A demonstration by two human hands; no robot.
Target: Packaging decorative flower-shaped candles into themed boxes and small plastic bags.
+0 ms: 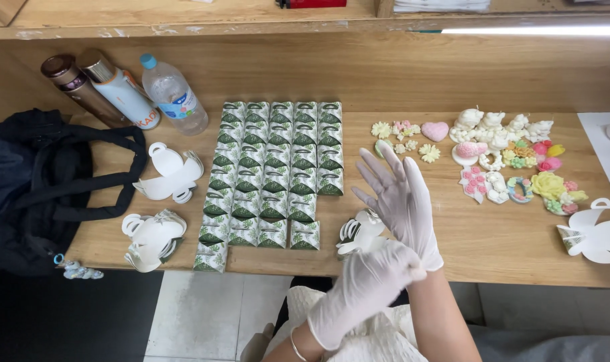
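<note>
Both my hands wear thin white gloves. My right hand (395, 194) is raised over the wooden table (493, 241), fingers spread and holding nothing. My left hand (362, 288) is just below it, pinching the cuff (417, 268) of the right glove at the wrist. Behind my hands lies a flat white box blank (357, 233). To their left, several small green-and-white folded boxes (278, 167) stand in tidy rows.
Small moulded flowers, a pink heart and white figures (506, 154) are spread at the right, with another box blank (596, 236) near the edge. More blanks (167, 174) lie left. Three bottles (174, 94) and a black bag (43, 181) occupy the far left.
</note>
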